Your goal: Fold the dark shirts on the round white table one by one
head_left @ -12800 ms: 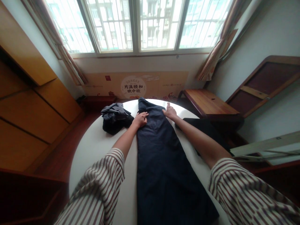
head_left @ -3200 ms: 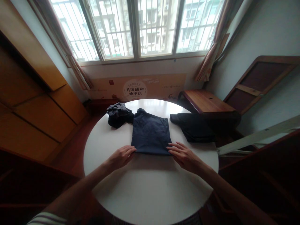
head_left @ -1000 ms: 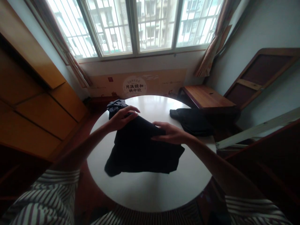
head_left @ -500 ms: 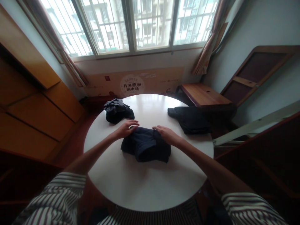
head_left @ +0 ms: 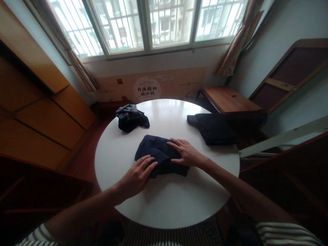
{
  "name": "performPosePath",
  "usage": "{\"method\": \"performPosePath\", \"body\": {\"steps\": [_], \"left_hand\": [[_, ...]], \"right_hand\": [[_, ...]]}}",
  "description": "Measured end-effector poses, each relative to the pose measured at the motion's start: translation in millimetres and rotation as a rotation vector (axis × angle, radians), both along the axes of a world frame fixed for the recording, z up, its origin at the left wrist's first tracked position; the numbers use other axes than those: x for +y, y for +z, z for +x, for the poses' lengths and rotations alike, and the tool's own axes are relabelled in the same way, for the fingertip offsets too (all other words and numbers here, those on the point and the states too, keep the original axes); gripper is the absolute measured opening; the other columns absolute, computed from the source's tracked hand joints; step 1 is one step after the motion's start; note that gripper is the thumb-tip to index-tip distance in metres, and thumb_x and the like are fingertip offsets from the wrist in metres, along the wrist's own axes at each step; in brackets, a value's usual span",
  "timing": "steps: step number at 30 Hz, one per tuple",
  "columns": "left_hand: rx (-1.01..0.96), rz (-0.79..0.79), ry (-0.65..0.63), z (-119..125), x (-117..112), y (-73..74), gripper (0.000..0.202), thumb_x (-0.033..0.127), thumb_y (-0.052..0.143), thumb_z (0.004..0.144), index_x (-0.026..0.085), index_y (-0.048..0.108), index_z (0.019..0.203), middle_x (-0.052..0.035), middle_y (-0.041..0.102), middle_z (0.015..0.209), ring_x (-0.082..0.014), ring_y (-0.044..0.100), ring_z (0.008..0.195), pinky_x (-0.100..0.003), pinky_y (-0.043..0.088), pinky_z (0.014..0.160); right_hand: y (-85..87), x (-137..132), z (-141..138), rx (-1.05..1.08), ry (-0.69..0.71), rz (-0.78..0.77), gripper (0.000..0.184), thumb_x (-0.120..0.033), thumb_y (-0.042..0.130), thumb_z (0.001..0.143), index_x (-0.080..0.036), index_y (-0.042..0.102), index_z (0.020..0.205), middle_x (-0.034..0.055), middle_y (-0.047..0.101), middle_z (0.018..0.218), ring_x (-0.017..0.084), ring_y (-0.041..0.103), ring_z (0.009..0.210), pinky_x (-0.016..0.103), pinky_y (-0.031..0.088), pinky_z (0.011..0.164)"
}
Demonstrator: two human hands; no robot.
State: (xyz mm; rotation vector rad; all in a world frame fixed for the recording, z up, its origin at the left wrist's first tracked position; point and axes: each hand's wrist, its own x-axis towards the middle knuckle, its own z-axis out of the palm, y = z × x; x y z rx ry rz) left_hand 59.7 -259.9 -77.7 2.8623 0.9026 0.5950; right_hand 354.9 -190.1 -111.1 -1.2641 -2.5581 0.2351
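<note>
You are no longer keeping both hands at the far edge of the folded navy garment (head_left: 153, 145): your left hand (head_left: 137, 176) is now resting at its near left edge, while your right hand (head_left: 186, 153) is lying across its right part. The cloth is looking flatter than half a second ago, when a curled fold was bulging toward you — so, by my judgement, you are now pressing and straightening the folds rather than turning the piece over. The garment is sitting near the middle of the white tabletop (head_left: 184, 201), between your hands, its near edge still looking uneven.

Your right grip is spreading, fingers apart on top of the cloth and pinching nothing that shows. Your left grip is touching the cloth with its fingertips; whether the thumb is pinching from below, you cannot tell from this view.

Counting, you are having one navy garment under two hands; one crumpled grey-and-black clothes pile (head_left: 130, 119) at the far left, its number of pieces not showing; and one folded black garment (head_left: 215, 130) at the right — both lying apart from the navy one. Beyond the tabletop, one wooden side table (head_left: 230, 99) is standing.
</note>
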Motion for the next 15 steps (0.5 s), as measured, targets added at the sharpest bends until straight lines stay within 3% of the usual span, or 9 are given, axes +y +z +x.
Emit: {"method": "performPosePath", "body": {"steps": [4,7,10,12,15], "left_hand": [[-0.084,0.077,0.124,-23,-5,-8.5,0.05,-0.002,0.044,0.074,0.021,0.051,0.118,-0.0111,0.058,0.107,-0.0244,0.06,0.1,-0.04,0.057,0.087],[-0.142,0.065,0.241,-39,-6,-17.5,0.037,-0.002,0.046,0.069,0.022,0.049,0.098,-0.0079,0.054,0.097,-0.0228,0.058,0.091,-0.037,0.056,0.078],[-0.069,0.023,0.291,-47,-12,-23.6,0.029,0.0,0.048,0.068,0.022,0.045,0.087,-0.0046,0.052,0.086,-0.0217,0.054,0.079,-0.034,0.052,0.069],[0.04,-0.024,0.299,-48,-18,-17.8,0.025,0.005,0.053,0.069,0.021,0.048,0.088,-0.0046,0.054,0.086,-0.0227,0.054,0.079,-0.036,0.05,0.07],[0.151,-0.125,0.259,-45,-19,7.0,0.021,0.025,0.065,0.076,0.021,0.055,0.094,-0.0053,0.058,0.091,-0.0244,0.057,0.083,-0.037,0.048,0.074]], "right_hand": [[-4.9,1,6,0.016,-0.004,-0.002,0.082,-0.071,0.057,0.082,-0.025,0.043,0.149,0.014,0.038,0.155,0.035,0.042,0.135,0.053,0.035,0.11],[-6.9,3,12,0.023,0.004,0.003,0.071,-0.065,0.052,0.09,-0.026,0.044,0.149,0.0137,0.039,0.155,0.032,0.042,0.137,0.05,0.035,0.111],[-5.0,3,16,0.024,0.017,-0.009,0.062,-0.058,0.048,0.095,-0.027,0.044,0.149,0.0135,0.037,0.156,0.032,0.04,0.139,0.052,0.034,0.112],[0.0,2,16,0.014,0.013,-0.005,0.056,-0.054,0.043,0.099,-0.027,0.044,0.148,0.0125,0.037,0.156,0.032,0.039,0.14,0.057,0.03,0.112],[11.9,0,6,0.024,0.026,0.042,0.05,-0.046,0.037,0.102,-0.023,0.046,0.146,0.0124,0.041,0.154,0.03,0.04,0.14,0.057,0.026,0.115]]}}
